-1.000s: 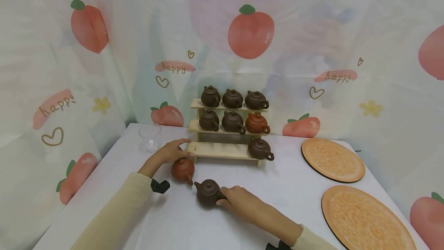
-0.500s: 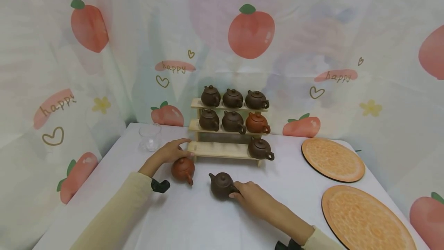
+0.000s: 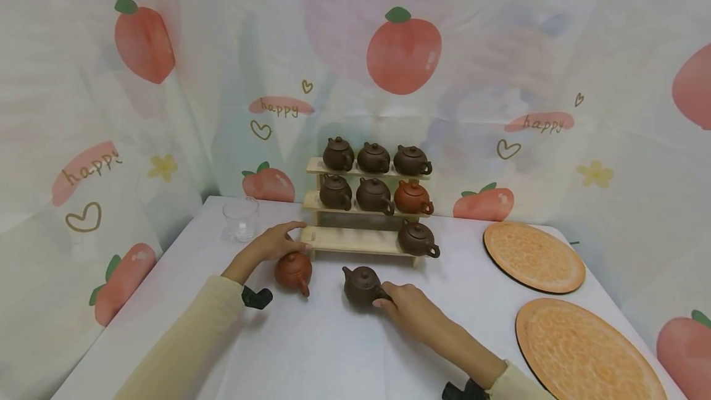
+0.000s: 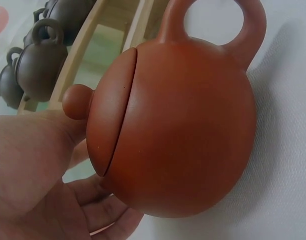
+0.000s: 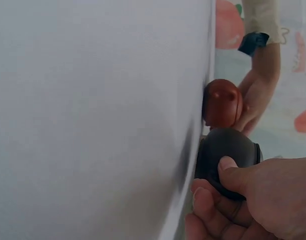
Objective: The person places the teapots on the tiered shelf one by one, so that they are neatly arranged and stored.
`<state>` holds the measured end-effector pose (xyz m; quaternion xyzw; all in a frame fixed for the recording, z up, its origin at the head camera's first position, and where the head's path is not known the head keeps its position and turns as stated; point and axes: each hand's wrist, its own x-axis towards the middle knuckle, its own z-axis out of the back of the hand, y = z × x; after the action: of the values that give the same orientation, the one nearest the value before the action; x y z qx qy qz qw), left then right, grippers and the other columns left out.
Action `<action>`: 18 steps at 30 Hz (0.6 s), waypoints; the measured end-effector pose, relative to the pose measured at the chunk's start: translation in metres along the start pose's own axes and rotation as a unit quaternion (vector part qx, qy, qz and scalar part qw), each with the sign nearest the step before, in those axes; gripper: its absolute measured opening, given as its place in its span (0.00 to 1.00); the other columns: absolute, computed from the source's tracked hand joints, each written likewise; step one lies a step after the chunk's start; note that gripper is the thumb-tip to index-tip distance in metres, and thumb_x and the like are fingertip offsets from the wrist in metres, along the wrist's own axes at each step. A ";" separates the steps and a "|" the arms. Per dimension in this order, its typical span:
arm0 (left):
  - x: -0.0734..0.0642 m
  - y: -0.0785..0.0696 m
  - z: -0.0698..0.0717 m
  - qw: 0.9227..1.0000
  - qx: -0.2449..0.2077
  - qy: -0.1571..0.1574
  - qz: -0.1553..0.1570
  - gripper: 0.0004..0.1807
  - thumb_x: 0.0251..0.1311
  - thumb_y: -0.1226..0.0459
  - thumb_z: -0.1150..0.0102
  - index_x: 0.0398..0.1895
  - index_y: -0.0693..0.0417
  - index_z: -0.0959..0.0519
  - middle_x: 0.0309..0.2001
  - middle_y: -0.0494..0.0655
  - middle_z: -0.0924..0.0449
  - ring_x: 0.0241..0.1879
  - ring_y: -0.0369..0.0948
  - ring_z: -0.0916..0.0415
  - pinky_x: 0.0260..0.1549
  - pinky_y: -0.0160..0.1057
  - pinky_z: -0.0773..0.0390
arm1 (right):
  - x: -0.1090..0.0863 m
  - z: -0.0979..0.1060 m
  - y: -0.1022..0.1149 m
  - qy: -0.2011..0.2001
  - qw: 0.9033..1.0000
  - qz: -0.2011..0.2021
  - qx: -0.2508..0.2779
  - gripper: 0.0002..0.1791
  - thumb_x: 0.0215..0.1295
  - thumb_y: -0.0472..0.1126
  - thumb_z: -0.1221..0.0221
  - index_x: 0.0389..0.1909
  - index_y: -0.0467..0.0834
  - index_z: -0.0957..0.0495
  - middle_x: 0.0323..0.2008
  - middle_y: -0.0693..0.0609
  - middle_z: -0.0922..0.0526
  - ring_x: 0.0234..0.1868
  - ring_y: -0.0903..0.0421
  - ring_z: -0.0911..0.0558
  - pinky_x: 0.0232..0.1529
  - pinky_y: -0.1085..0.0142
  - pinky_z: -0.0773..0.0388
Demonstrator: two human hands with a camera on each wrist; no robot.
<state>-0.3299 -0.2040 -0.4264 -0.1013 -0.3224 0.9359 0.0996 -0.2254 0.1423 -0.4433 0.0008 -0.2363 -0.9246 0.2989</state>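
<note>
My right hand point(image 3: 413, 307) pinches the handle of a dark brown teapot point(image 3: 362, 287), upright over the table in front of the rack with its spout to the left. In the right wrist view the thumb presses on this dark teapot point(image 5: 225, 147). My left hand point(image 3: 272, 242) grips the left end of the lowest shelf of a three-tier wooden display rack point(image 3: 350, 241). A reddish-brown teapot point(image 3: 292, 271) stands just in front of that hand, handle toward me. Its round body point(image 4: 187, 130) fills the left wrist view and partly hides the fingers.
Several dark teapots and one reddish teapot point(image 3: 412, 197) stand on the rack. A dark teapot point(image 3: 418, 238) occupies the lowest shelf's right end. A clear glass bowl point(image 3: 241, 220) is at back left. Two round orange mats point(image 3: 533, 257) lie at right.
My right hand has carried the dark teapot to the right and toward the rack, away from the reddish teapot. The left hand keeps its grip on the rack's end.
</note>
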 end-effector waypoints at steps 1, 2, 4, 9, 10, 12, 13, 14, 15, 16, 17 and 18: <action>0.000 0.000 0.000 1.000 0.000 0.000 -0.001 0.39 0.68 0.48 0.33 0.78 0.53 0.31 0.53 0.60 0.16 0.52 0.51 0.20 0.53 0.52 0.20 | 0.001 0.002 0.000 -0.003 1.000 0.001 0.004 0.11 0.75 0.44 0.37 0.33 0.46 0.25 0.21 0.60 0.30 0.25 0.62 0.30 0.26 0.67 0.33; 0.000 0.000 0.000 1.000 0.000 0.001 -0.001 0.39 0.68 0.48 0.33 0.78 0.53 0.31 0.52 0.60 0.16 0.51 0.51 0.19 0.52 0.52 0.20 | 0.001 0.004 0.000 -0.006 1.000 0.001 0.005 0.12 0.76 0.44 0.37 0.32 0.46 0.26 0.21 0.60 0.31 0.25 0.62 0.30 0.26 0.67 0.33; -0.001 0.000 0.000 1.000 0.000 0.000 -0.003 0.39 0.68 0.48 0.32 0.77 0.53 0.31 0.51 0.59 0.16 0.51 0.51 0.19 0.52 0.52 0.20 | 0.003 0.007 0.001 -0.014 1.000 0.003 0.005 0.12 0.76 0.43 0.37 0.32 0.46 0.26 0.20 0.60 0.32 0.25 0.62 0.31 0.26 0.68 0.34; -0.001 0.001 0.000 1.000 -0.001 -0.001 -0.004 0.39 0.68 0.48 0.32 0.78 0.53 0.31 0.50 0.59 0.16 0.50 0.50 0.19 0.51 0.51 0.20 | 0.011 0.012 0.003 -0.035 0.999 0.006 -0.004 0.12 0.74 0.40 0.35 0.30 0.46 0.26 0.20 0.60 0.32 0.24 0.62 0.32 0.26 0.69 0.34; -0.001 0.001 0.000 1.000 0.000 -0.001 -0.004 0.39 0.68 0.48 0.33 0.78 0.52 0.31 0.51 0.59 0.16 0.50 0.50 0.19 0.51 0.51 0.20 | 0.012 0.013 0.003 -0.037 0.999 0.004 -0.005 0.12 0.74 0.40 0.35 0.30 0.45 0.26 0.20 0.60 0.31 0.24 0.62 0.31 0.26 0.69 0.34; 0.000 0.001 0.000 1.000 -0.001 0.000 -0.004 0.39 0.68 0.48 0.32 0.78 0.52 0.31 0.51 0.59 0.16 0.51 0.50 0.19 0.51 0.51 0.20 | 0.015 0.015 0.003 -0.042 0.999 -0.002 -0.006 0.11 0.74 0.40 0.35 0.31 0.45 0.25 0.21 0.60 0.30 0.25 0.62 0.31 0.27 0.69 0.33; 0.000 0.001 0.000 1.000 -0.001 0.000 -0.003 0.39 0.68 0.48 0.32 0.78 0.52 0.31 0.52 0.59 0.16 0.51 0.50 0.19 0.51 0.51 0.20 | 0.016 0.016 0.003 -0.045 0.999 -0.006 -0.005 0.10 0.74 0.40 0.35 0.31 0.45 0.24 0.21 0.59 0.30 0.25 0.61 0.30 0.27 0.69 0.33; 0.000 0.001 0.000 1.000 -0.002 0.001 -0.003 0.39 0.68 0.48 0.32 0.78 0.52 0.31 0.52 0.59 0.16 0.51 0.50 0.20 0.51 0.51 0.20 | 0.017 0.017 0.003 -0.048 0.999 -0.009 -0.005 0.10 0.74 0.39 0.35 0.32 0.45 0.24 0.21 0.59 0.29 0.25 0.61 0.30 0.27 0.69 0.33; 0.000 0.001 0.000 1.000 -0.002 0.001 -0.004 0.39 0.68 0.48 0.32 0.78 0.53 0.31 0.52 0.59 0.16 0.51 0.50 0.20 0.51 0.51 0.20 | 0.019 0.019 0.003 -0.052 0.999 -0.011 -0.005 0.10 0.73 0.39 0.34 0.32 0.44 0.23 0.22 0.58 0.29 0.26 0.61 0.30 0.28 0.68 0.32; 0.000 0.001 0.000 1.000 -0.001 0.001 -0.004 0.39 0.68 0.48 0.32 0.78 0.52 0.31 0.52 0.59 0.16 0.50 0.50 0.20 0.50 0.51 0.20 | 0.020 0.021 0.003 -0.057 0.998 -0.015 -0.002 0.09 0.73 0.38 0.34 0.32 0.44 0.23 0.22 0.58 0.28 0.26 0.61 0.30 0.28 0.68 0.32; 0.000 0.001 0.000 1.000 -0.001 0.001 -0.004 0.39 0.68 0.48 0.32 0.78 0.52 0.31 0.51 0.59 0.16 0.50 0.50 0.19 0.50 0.50 0.20 | 0.022 0.023 0.003 -0.062 0.998 -0.019 -0.004 0.09 0.72 0.38 0.34 0.32 0.43 0.22 0.22 0.58 0.28 0.26 0.60 0.29 0.28 0.68 0.31; 0.000 0.001 0.000 1.000 -0.001 0.001 -0.004 0.39 0.68 0.48 0.32 0.78 0.52 0.31 0.51 0.59 0.16 0.50 0.50 0.20 0.50 0.50 0.20 | 0.023 0.025 0.003 -0.065 0.998 -0.024 -0.003 0.09 0.72 0.37 0.33 0.32 0.43 0.22 0.22 0.57 0.28 0.25 0.60 0.29 0.28 0.68 0.31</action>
<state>-0.3301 -0.2048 -0.4273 -0.1008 -0.3236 0.9351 0.1035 -0.2464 0.1379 -0.4167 -0.0547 -0.2527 -0.9301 0.2609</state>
